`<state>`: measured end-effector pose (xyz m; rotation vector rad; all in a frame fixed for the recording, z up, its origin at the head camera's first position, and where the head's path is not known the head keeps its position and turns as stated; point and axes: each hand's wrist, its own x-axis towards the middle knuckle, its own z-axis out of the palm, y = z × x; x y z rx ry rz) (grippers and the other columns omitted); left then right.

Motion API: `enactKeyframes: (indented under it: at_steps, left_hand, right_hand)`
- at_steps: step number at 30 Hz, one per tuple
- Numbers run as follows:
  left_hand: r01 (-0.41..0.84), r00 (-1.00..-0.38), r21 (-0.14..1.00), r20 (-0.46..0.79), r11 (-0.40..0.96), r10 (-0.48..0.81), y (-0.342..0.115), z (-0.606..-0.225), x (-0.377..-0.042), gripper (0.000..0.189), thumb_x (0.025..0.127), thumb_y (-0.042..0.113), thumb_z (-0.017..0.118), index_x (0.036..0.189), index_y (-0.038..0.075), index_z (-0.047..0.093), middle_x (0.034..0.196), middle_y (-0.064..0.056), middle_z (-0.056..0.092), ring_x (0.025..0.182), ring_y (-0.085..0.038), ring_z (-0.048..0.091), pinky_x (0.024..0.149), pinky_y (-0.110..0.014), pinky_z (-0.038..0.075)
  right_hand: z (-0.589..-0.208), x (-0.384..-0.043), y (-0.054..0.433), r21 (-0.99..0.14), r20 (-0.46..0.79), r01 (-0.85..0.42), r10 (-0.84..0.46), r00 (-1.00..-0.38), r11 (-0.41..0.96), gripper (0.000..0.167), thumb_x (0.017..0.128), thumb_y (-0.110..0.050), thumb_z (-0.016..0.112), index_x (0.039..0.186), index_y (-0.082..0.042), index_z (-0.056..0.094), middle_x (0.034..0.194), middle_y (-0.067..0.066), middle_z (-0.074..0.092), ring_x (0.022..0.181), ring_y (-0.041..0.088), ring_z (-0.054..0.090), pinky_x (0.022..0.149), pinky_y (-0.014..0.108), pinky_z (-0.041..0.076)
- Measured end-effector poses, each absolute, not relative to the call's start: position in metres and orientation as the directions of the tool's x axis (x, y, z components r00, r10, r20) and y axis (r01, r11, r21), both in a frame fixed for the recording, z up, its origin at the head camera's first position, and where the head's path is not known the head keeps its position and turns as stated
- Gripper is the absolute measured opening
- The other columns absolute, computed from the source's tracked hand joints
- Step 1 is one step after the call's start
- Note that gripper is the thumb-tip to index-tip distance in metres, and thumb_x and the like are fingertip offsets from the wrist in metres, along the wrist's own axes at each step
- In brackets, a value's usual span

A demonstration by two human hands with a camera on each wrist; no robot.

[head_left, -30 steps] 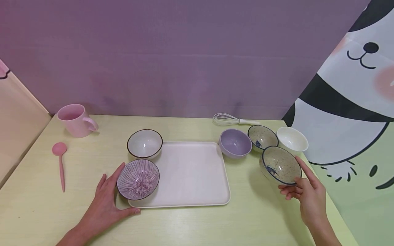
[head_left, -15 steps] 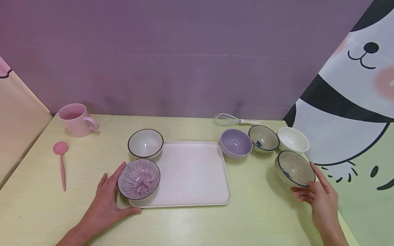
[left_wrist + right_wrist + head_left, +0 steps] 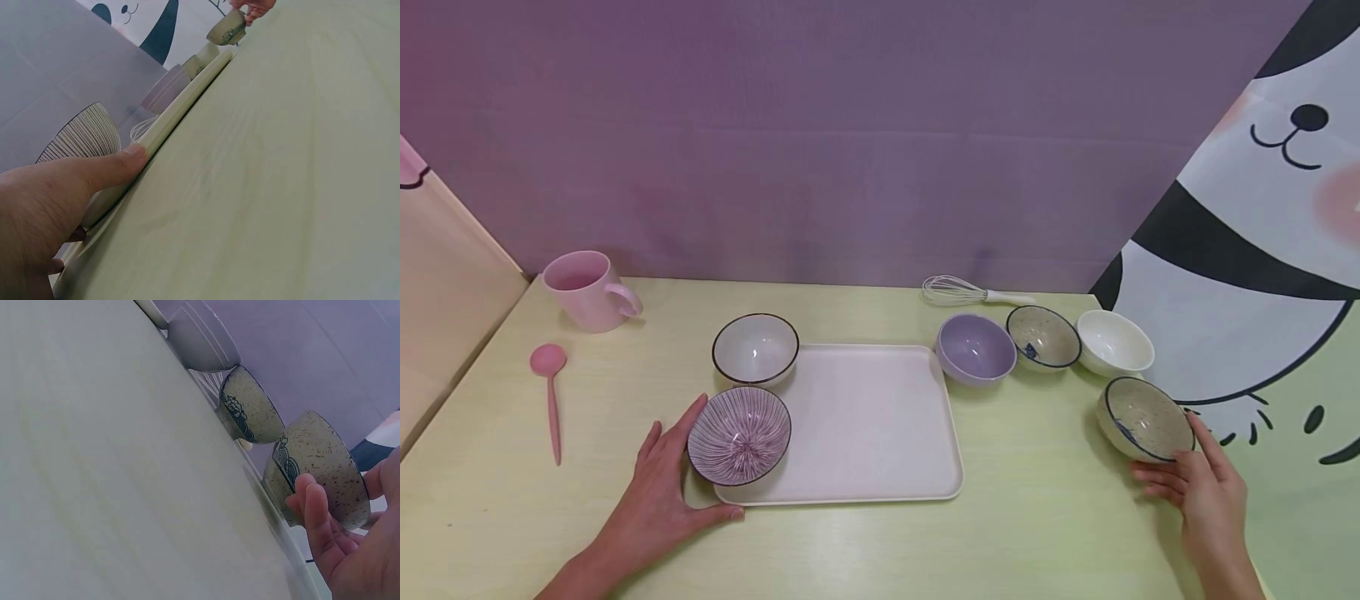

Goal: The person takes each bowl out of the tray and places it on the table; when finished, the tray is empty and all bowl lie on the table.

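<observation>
Right hand (image 3: 1212, 496): holds the speckled bowl (image 3: 1150, 417) by its right side, pointer finger at the rim, other fingers lower on the outside
Why held so: maybe fingers high and low stop it from tipping, because it leans a bit
Where it is: just left of the palm, close to the right edge of the table (image 3: 1000, 542), in front of the white bowl (image 3: 1115, 343); I can't tell if its bottom touches down
Left hand (image 3: 658, 485): spread wide at the near left corner of the tray (image 3: 880, 433), thumb on the front edge, maybe to keep the tray from sliding
Striped bowl (image 3: 740, 436): just right of that hand, over the tray's left part
Behind it: a dark-rimmed bowl (image 3: 756, 350) by the far left corner
Right side row: a purple bowl (image 3: 976, 350), another speckled one, then the white bowl
Far left: a pink mug (image 3: 582, 298) and pink spoon (image 3: 552, 400)
</observation>
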<state>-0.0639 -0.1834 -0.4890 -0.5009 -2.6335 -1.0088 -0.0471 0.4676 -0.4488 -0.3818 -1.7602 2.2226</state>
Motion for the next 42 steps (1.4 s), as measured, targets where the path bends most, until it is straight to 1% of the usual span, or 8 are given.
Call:
enactKeyframes:
  at_steps: [3,14,20,27,31,34,38,42]
  left_hand:
    - [0.408,-0.904,0.588,0.368,0.698,0.218,-0.183,-0.489,-0.064,0.149,0.061,0.042,0.109,0.178,0.016,0.02,0.165,-0.026,0.05,0.146,-0.047,0.051,0.138,-0.025,-0.001]
    - [0.394,-0.912,0.603,0.351,0.694,0.213,-0.183,-0.489,-0.063,0.149,0.061,0.042,0.11,0.178,0.017,0.02,0.166,-0.026,0.05,0.147,-0.047,0.051,0.138,-0.026,-0.001]
    - [0.386,-0.915,0.602,0.342,0.699,0.211,-0.183,-0.489,-0.063,0.15,0.061,0.042,0.11,0.178,0.016,0.02,0.165,-0.027,0.051,0.147,-0.048,0.051,0.138,-0.026,-0.002]
    - [0.374,-0.922,0.61,0.325,0.698,0.21,-0.183,-0.487,-0.063,0.149,0.062,0.042,0.11,0.178,0.017,0.02,0.166,-0.026,0.05,0.149,-0.049,0.049,0.139,-0.029,-0.002]
    - [0.374,-0.922,0.612,0.324,0.697,0.21,-0.183,-0.486,-0.064,0.149,0.062,0.044,0.109,0.178,0.017,0.019,0.166,-0.026,0.049,0.149,-0.049,0.048,0.139,-0.031,-0.001]
    - [0.378,-0.92,0.61,0.33,0.696,0.211,-0.183,-0.487,-0.064,0.149,0.062,0.044,0.109,0.178,0.017,0.019,0.166,-0.026,0.049,0.149,-0.049,0.049,0.139,-0.031,-0.001]
    - [0.385,-0.916,0.607,0.341,0.695,0.21,-0.183,-0.488,-0.065,0.149,0.062,0.044,0.109,0.178,0.016,0.021,0.165,-0.026,0.05,0.147,-0.048,0.05,0.139,-0.031,-0.001]
    - [0.393,-0.913,0.604,0.35,0.693,0.212,-0.183,-0.489,-0.065,0.148,0.061,0.042,0.11,0.177,0.014,0.022,0.164,-0.026,0.051,0.146,-0.048,0.051,0.139,-0.03,-0.001]
  right_hand:
    - [-0.45,-0.047,0.47,-0.971,-0.033,-0.058,0.366,-0.93,-0.233,0.069,0.116,-0.002,0.035,0.179,-0.022,0.019,0.083,0.011,0.082,0.066,0.021,0.082,0.053,0.028,0.065]
    - [-0.451,-0.047,0.476,-0.963,-0.065,-0.034,0.354,-0.933,-0.266,0.073,0.117,-0.004,0.035,0.18,-0.022,0.004,0.089,0.006,0.083,0.067,0.02,0.082,0.055,0.027,0.066]
    - [-0.452,-0.048,0.48,-0.972,-0.058,-0.022,0.332,-0.942,-0.233,0.073,0.118,-0.006,0.035,0.18,-0.024,0.0,0.089,0.007,0.083,0.069,0.02,0.082,0.057,0.028,0.067]
    - [-0.451,-0.049,0.484,-0.977,-0.068,0.007,0.278,-0.958,-0.215,0.075,0.119,-0.01,0.032,0.178,-0.029,-0.011,0.09,0.008,0.084,0.073,0.019,0.083,0.06,0.03,0.068]
    - [-0.447,-0.05,0.484,-0.982,-0.114,0.069,0.262,-0.958,-0.174,0.076,0.122,-0.018,0.033,0.175,-0.034,-0.018,0.09,0.007,0.084,0.074,0.019,0.083,0.062,0.031,0.069]
    - [-0.444,-0.049,0.485,-0.986,-0.16,0.138,0.291,-0.943,-0.097,0.075,0.122,-0.028,0.033,0.173,-0.037,-0.021,0.088,0.003,0.084,0.072,0.017,0.082,0.06,0.03,0.068]
    - [-0.44,-0.047,0.482,-0.982,-0.171,0.187,0.433,-0.885,-0.006,0.076,0.121,-0.034,0.041,0.178,-0.035,-0.009,0.076,-0.001,0.08,0.061,0.014,0.078,0.054,0.029,0.066]
    - [-0.429,-0.045,0.467,-0.982,-0.116,0.184,0.632,-0.767,0.043,0.071,0.117,-0.027,0.054,0.179,-0.032,0.019,0.061,-0.003,0.071,0.046,0.011,0.066,0.046,0.022,0.059]
